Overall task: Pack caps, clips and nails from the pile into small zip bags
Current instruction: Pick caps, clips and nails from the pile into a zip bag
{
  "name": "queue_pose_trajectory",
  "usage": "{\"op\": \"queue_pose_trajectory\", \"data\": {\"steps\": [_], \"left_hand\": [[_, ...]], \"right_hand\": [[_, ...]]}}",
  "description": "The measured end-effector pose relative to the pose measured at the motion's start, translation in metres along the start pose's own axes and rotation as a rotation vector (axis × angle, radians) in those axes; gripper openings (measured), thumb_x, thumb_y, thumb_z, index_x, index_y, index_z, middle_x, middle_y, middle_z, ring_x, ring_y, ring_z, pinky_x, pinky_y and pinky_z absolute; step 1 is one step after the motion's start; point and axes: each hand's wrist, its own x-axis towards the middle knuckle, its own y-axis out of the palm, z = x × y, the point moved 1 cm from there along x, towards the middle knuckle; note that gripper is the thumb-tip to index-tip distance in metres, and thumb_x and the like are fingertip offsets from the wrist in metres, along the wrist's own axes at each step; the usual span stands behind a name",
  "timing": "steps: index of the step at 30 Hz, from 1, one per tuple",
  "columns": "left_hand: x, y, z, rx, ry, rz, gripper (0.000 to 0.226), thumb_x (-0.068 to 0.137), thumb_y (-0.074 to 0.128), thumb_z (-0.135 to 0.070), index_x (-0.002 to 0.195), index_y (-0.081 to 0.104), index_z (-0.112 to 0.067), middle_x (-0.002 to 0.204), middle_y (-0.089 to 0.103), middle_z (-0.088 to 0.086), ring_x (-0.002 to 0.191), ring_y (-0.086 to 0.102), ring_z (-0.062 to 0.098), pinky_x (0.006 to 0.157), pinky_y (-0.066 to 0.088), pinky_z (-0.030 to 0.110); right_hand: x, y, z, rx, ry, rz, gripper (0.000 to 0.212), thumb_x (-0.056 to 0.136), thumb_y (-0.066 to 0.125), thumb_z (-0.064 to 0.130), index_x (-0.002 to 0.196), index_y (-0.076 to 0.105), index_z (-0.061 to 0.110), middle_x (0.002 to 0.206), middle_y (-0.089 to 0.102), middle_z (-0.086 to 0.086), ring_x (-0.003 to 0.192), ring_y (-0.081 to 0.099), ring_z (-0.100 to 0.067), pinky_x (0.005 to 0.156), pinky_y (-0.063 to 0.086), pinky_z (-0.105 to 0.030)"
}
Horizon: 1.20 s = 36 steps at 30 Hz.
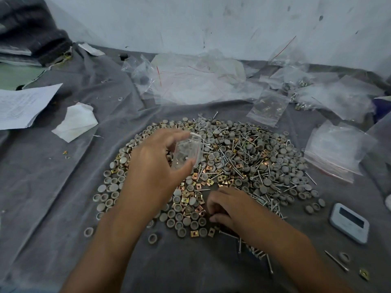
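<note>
A broad pile (243,157) of grey round caps, brass square clips and silver nails lies on the grey cloth. My left hand (154,161) holds a small clear zip bag (187,153) above the pile's left side, thumb and fingers curled round it; a few pieces show inside. My right hand (226,208) rests on the pile's near edge with its fingers curled down among the clips and caps. What those fingers pinch is hidden.
Empty zip bags (190,81) lie heaped at the back, filled bags (313,94) at the back right, and another bag stack (336,151) on the right. A white timer (349,223) sits near right. Papers (23,104) and a tissue (76,121) lie at left.
</note>
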Motion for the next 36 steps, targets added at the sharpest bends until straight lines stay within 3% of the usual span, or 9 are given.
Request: {"op": "queue_pose_trajectory", "data": {"steps": [3,7,11,18,20,25,30,34,36], "left_hand": [[-0.009,0.006,-0.004,-0.009,0.049,0.000,0.049,0.076,0.076,-0.032,0.123,0.066,-0.026,0.121,0.060,-0.019,0.106,0.054,-0.012,0.092,0.040,0.006],[-0.015,0.015,-0.005,-0.023,0.079,0.046,0.051,0.076,0.075,-0.035,0.125,0.065,-0.027,0.122,0.059,-0.019,0.108,0.055,-0.006,0.092,0.043,0.009],[-0.017,0.023,-0.008,-0.038,0.090,0.059,0.053,0.075,0.084,-0.025,0.125,0.066,-0.022,0.120,0.059,-0.018,0.110,0.055,-0.003,0.097,0.042,0.012],[-0.017,0.024,-0.011,-0.055,0.097,0.047,0.052,0.076,0.082,-0.024,0.125,0.066,-0.021,0.120,0.060,-0.015,0.104,0.055,-0.005,0.097,0.040,0.010],[-0.018,0.024,-0.011,-0.053,0.102,0.042,0.051,0.076,0.082,-0.024,0.125,0.065,-0.021,0.119,0.060,-0.016,0.102,0.054,-0.007,0.096,0.039,0.008],[-0.020,0.028,-0.008,-0.052,0.116,0.015,0.053,0.075,0.082,-0.024,0.125,0.064,-0.023,0.119,0.055,-0.022,0.101,0.052,-0.012,0.095,0.035,0.003],[-0.022,0.031,-0.005,-0.055,0.133,0.008,0.053,0.077,0.080,-0.027,0.126,0.060,-0.030,0.117,0.052,-0.025,0.107,0.050,-0.012,0.094,0.034,0.002],[-0.021,0.034,-0.001,-0.047,0.126,-0.005,0.053,0.079,0.079,-0.029,0.129,0.059,-0.028,0.122,0.054,-0.022,0.109,0.053,-0.008,0.097,0.038,0.006],[-0.021,0.036,0.000,-0.049,0.113,-0.013,0.054,0.079,0.078,-0.029,0.130,0.060,-0.025,0.125,0.054,-0.020,0.114,0.052,-0.006,0.100,0.037,0.006]], "right_hand": [[-0.006,-0.007,0.000,0.099,-0.038,-0.087,0.023,0.093,0.069,0.028,0.087,0.049,0.038,0.092,0.051,0.019,0.088,0.051,0.003,0.074,0.039,-0.014],[-0.016,-0.039,0.006,0.295,-0.080,-0.430,0.010,0.092,0.067,0.038,0.089,0.058,0.034,0.089,0.060,0.016,0.081,0.062,-0.009,0.066,0.049,-0.017],[-0.007,-0.062,0.024,0.117,-0.166,-0.676,0.008,0.091,0.070,0.025,0.093,0.062,0.025,0.090,0.057,0.016,0.085,0.059,0.000,0.074,0.044,-0.009],[0.006,-0.064,0.034,-0.075,-0.158,-0.617,0.007,0.093,0.069,0.019,0.095,0.063,0.024,0.100,0.051,0.014,0.085,0.054,0.001,0.075,0.044,-0.012],[0.005,-0.065,0.032,-0.032,-0.159,-0.649,0.007,0.093,0.070,0.019,0.096,0.066,0.023,0.098,0.055,0.014,0.087,0.057,0.000,0.077,0.046,-0.015],[0.002,-0.068,0.032,0.147,-0.171,-0.811,0.015,0.092,0.072,0.016,0.106,0.071,0.019,0.099,0.070,0.013,0.095,0.064,0.005,0.082,0.046,-0.007],[0.006,-0.062,0.040,0.024,-0.205,-0.697,0.024,0.089,0.074,0.015,0.113,0.070,0.019,0.105,0.071,0.009,0.094,0.065,0.002,0.084,0.053,-0.015],[-0.002,-0.063,0.037,0.010,-0.208,-0.778,0.016,0.090,0.071,0.016,0.106,0.068,0.020,0.101,0.066,0.011,0.092,0.061,0.003,0.079,0.044,-0.008],[-0.012,-0.057,0.029,0.043,-0.128,-0.730,0.016,0.090,0.071,0.021,0.100,0.063,0.029,0.096,0.060,0.021,0.090,0.058,0.005,0.074,0.041,-0.007]]}}
